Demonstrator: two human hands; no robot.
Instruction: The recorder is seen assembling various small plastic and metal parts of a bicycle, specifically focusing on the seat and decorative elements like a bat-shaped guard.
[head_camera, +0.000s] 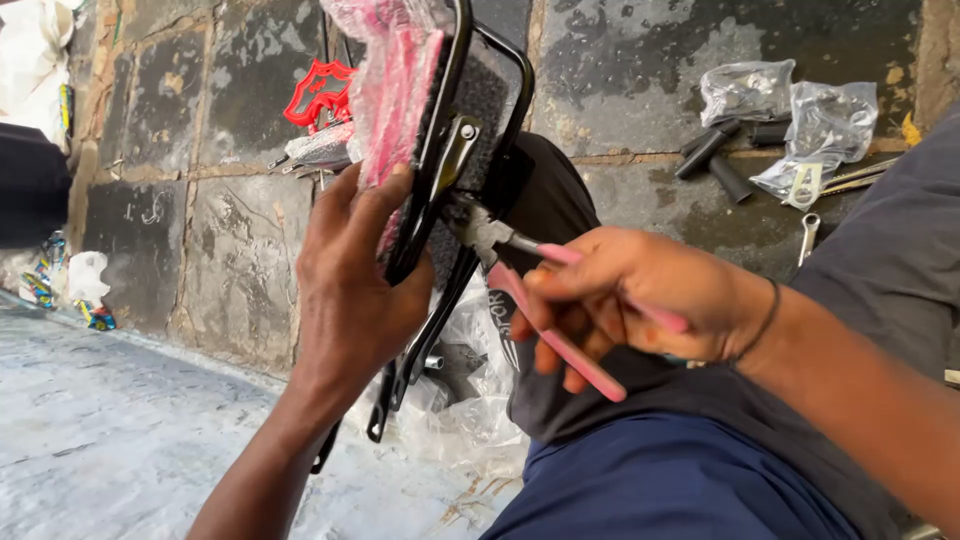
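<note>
Pliers with pink handles, squeezed in the right hand, bit a fitting on the black metal rack, which the left hand clasped upright over stone paving; plastic bags lay well apart.

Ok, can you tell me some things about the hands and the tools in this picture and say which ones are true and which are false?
1. The right hand holds pliers with pink handles. True.
2. The left hand is empty. False: it grips a black metal frame wrapped partly in pink-printed plastic.
3. The pliers' jaws are at the frame. True.
4. The black rubber grips lie in the person's lap. False: they lie on the stone floor, beside clear plastic bags.
5. A red plastic part lies behind the left hand. True.
</note>
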